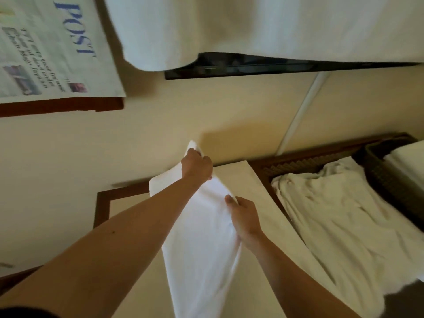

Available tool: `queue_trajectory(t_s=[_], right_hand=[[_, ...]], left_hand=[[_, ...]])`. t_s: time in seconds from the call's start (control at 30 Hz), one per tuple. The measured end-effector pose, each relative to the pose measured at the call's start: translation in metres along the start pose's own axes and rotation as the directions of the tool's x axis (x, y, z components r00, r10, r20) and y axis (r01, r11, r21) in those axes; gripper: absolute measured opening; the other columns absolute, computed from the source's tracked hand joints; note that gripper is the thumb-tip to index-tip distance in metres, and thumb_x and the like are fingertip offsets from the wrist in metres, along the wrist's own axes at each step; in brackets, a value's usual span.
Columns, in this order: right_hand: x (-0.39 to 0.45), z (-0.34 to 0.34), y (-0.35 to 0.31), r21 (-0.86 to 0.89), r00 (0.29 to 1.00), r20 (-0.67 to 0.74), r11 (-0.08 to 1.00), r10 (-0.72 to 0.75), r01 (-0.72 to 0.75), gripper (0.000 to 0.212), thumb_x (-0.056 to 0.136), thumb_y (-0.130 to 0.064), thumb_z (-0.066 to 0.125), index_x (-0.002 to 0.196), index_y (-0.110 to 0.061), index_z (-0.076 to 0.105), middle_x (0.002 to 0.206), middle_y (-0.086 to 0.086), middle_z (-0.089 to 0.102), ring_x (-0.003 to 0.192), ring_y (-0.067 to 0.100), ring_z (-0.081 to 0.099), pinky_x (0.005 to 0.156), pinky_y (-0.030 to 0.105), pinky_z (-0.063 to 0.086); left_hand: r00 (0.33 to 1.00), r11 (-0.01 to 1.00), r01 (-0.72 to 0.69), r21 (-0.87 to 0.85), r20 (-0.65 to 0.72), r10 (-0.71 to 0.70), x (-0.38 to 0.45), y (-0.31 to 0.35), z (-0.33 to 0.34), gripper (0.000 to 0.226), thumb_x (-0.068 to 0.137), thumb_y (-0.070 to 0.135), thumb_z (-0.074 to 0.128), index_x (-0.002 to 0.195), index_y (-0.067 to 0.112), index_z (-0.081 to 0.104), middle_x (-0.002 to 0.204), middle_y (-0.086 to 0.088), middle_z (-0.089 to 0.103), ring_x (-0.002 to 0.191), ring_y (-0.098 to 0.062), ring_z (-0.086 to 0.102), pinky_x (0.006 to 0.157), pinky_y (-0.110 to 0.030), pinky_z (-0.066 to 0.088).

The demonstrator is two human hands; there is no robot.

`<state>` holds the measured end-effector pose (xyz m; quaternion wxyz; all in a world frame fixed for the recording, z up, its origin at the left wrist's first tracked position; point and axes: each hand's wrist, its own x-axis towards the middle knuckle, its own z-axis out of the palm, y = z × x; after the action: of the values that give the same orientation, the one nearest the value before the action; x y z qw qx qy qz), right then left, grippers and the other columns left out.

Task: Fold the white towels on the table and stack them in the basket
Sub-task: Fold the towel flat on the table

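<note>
A white towel (202, 244) hangs lifted in front of me, held up by both hands. My left hand (196, 165) grips its upper corner, raised toward the wall. My right hand (245, 216) pinches the towel's edge lower and to the right. A crumpled white towel (339, 216) lies spread on the dark wooden table (296, 162) at the right. A dark woven basket (387, 175) stands at the far right edge with a folded white towel (410, 161) in it.
A cream wall fills the middle, with a white conduit (302, 113) running down it. A newspaper (46, 49) lies on a wooden ledge at upper left. White cloth (252, 26) drapes over a dark flat object (252, 67) at the top.
</note>
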<state>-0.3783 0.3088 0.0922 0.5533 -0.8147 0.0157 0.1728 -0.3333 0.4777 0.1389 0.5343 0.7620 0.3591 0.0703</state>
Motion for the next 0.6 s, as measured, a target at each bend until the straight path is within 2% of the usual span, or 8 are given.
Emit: queue_trajectory(t_s=[0.1,0.13,0.2,0.27,0.37,0.47,0.53,0.6], right_hand=[[0.040,-0.048,0.022,0.029,0.997,-0.079,1.000,-0.007,0.009,0.049,0.100,-0.027,0.060,0.062,-0.014,0.033,0.057,0.002,0.030,0.051,0.015,0.029,0.053,0.028,0.027],[0.053,-0.060,0.031,0.031,0.993,-0.116,0.999,0.008,-0.004,0.049,0.101,-0.028,0.060,0.062,-0.013,0.035,0.057,0.004,0.032,0.052,0.017,0.032,0.055,0.030,0.029],[0.080,-0.080,0.052,-0.014,0.979,-0.193,0.998,0.059,-0.062,0.047,0.102,-0.030,0.058,0.061,-0.009,0.045,0.058,0.004,0.049,0.056,0.021,0.046,0.061,0.032,0.038],[0.101,-0.093,0.068,-0.118,0.967,-0.224,0.982,0.121,-0.150,0.038,0.101,-0.025,0.052,0.067,-0.009,0.054,0.069,0.005,0.060,0.067,0.025,0.056,0.065,0.033,0.043],[0.129,-0.101,0.078,-0.349,0.970,-0.164,0.909,0.180,-0.227,0.026,0.095,-0.020,0.047,0.070,-0.012,0.049,0.072,0.002,0.055,0.064,0.020,0.051,0.055,0.032,0.034],[0.164,-0.099,0.075,-0.440,0.980,-0.115,0.876,0.163,-0.198,0.024,0.093,-0.032,0.049,0.080,-0.012,0.054,0.076,0.001,0.056,0.065,0.019,0.052,0.054,0.032,0.032],[0.187,-0.092,0.064,-0.502,0.992,-0.078,0.855,0.104,-0.129,0.030,0.094,-0.039,0.049,0.090,-0.011,0.057,0.083,0.001,0.058,0.073,0.022,0.054,0.058,0.034,0.034],[0.213,-0.083,0.053,-0.498,0.998,-0.031,0.865,0.050,-0.059,0.034,0.095,-0.045,0.052,0.094,-0.011,0.056,0.089,0.002,0.058,0.084,0.028,0.055,0.068,0.035,0.038]], left_hand=[[0.999,0.998,-0.041,0.040,0.031,0.039,0.014,0.021,0.067,0.020,0.094,0.021,0.046,0.111,0.011,0.049,0.103,-0.008,0.060,0.078,-0.033,0.074,0.073,-0.038,0.059],[0.997,0.997,-0.057,0.044,0.055,0.055,0.019,0.024,0.089,0.019,0.094,0.023,0.047,0.109,0.012,0.049,0.105,-0.009,0.061,0.082,-0.033,0.073,0.075,-0.041,0.060],[0.991,0.997,-0.071,0.031,0.116,0.067,0.028,0.025,0.135,0.017,0.098,0.028,0.051,0.108,0.014,0.049,0.107,-0.008,0.062,0.087,-0.030,0.072,0.078,-0.044,0.061],[0.977,1.000,-0.030,-0.001,0.211,0.029,0.031,0.018,0.169,0.026,0.100,0.039,0.057,0.114,0.018,0.053,0.110,0.001,0.064,0.093,-0.021,0.067,0.078,-0.035,0.057],[0.957,0.997,-0.075,0.020,0.282,0.066,0.031,-0.010,0.178,0.030,0.100,0.038,0.060,0.126,0.022,0.058,0.116,0.014,0.056,0.101,-0.011,0.056,0.080,-0.023,0.047],[0.969,0.966,-0.224,0.126,0.134,0.207,0.043,-0.052,0.139,0.020,0.098,0.022,0.062,0.119,0.025,0.064,0.117,0.015,0.060,0.104,-0.010,0.061,0.094,-0.026,0.048],[0.963,0.912,-0.260,0.318,0.014,0.270,0.055,-0.081,0.101,0.024,0.096,0.017,0.061,0.117,0.026,0.066,0.120,0.010,0.063,0.108,-0.015,0.061,0.099,-0.033,0.046],[0.949,0.797,-0.243,0.553,-0.034,0.313,0.070,-0.103,0.064,0.031,0.093,0.014,0.060,0.120,0.027,0.066,0.127,0.004,0.065,0.117,-0.024,0.059,0.103,-0.042,0.041]])
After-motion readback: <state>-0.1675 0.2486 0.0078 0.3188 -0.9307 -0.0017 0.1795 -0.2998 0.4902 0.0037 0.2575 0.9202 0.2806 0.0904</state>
